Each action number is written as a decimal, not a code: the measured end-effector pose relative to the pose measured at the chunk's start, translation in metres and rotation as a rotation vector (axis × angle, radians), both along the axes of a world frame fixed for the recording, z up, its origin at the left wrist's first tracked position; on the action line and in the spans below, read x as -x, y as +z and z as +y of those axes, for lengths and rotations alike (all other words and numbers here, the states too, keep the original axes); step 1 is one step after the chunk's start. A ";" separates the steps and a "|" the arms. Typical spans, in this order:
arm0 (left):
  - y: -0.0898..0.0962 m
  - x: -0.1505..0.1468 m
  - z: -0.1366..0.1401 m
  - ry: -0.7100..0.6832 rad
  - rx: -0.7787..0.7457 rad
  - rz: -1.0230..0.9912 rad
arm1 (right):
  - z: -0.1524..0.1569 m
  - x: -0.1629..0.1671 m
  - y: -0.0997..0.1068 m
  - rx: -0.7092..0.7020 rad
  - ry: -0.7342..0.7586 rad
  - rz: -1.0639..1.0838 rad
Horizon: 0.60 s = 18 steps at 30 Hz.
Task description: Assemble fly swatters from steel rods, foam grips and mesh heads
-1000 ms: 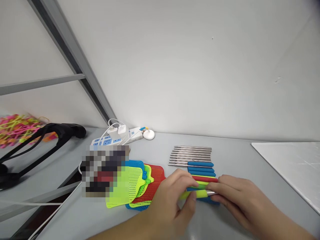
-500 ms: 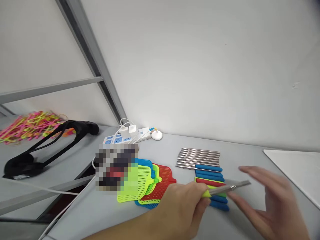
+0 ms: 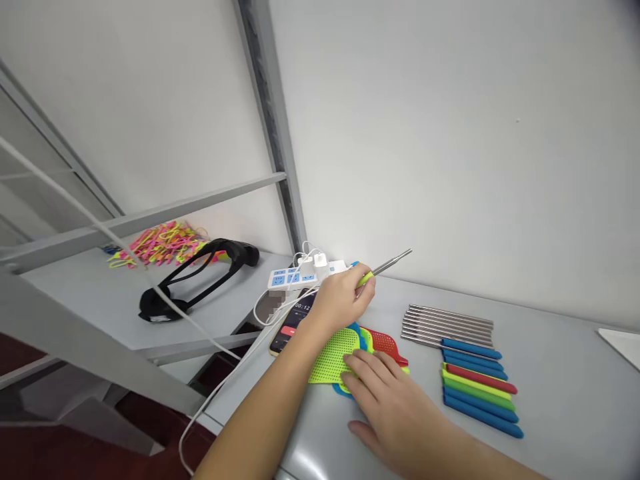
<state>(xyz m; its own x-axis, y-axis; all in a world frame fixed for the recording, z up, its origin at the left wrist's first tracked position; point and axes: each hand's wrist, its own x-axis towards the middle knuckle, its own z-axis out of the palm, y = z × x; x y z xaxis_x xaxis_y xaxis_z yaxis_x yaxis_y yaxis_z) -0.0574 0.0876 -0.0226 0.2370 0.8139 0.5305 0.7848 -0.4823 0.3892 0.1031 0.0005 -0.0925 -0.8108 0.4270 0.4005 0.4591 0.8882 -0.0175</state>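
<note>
My left hand is closed around a yellow-green grip with a metal telescopic rod pointing up and right. It is raised above the back of a pile of perforated fly swatter heads. Below it, my right hand lies over the pile with fingers stretched out, touching the yellow-green swatter head. A red swatter head and blue edges show beneath. To the right lie a row of coloured handle grips, blue, green, yellow and red, and a row of thin metal rods.
A phone lies partly behind my left forearm, beside a power strip with plugs and white cables. On the left shelf are a black strap-like frame and a heap of pink and yellow cords. A white board sits far right.
My left hand has carried the grip and rod back and left, away from the handle row. My right hand has moved left onto the swatter heads. The view has swung left.
</note>
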 end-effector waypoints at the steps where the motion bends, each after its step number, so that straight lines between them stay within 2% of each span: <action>1: -0.004 0.005 0.004 0.012 0.006 0.021 | 0.002 0.012 -0.003 -0.019 0.008 -0.009; 5: -0.016 0.015 0.015 0.036 0.023 0.086 | 0.013 0.034 -0.017 -0.090 -0.003 -0.001; 11: -0.017 0.008 0.011 -0.003 0.020 0.112 | 0.019 0.024 -0.028 -0.259 -0.019 0.020; 14: -0.016 0.004 0.009 -0.035 0.016 0.117 | 0.016 0.013 -0.025 -0.306 0.049 -0.006; 18: -0.020 0.000 0.009 -0.067 0.008 0.129 | 0.009 -0.011 -0.004 -0.332 0.141 0.073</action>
<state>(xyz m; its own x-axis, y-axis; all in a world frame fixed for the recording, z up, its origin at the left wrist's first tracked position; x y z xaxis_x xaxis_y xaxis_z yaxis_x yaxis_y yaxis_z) -0.0577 0.0966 -0.0429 0.3565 0.7982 0.4856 0.7947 -0.5324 0.2916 0.1141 0.0091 -0.0962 -0.8163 0.1502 0.5577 0.3403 0.9053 0.2543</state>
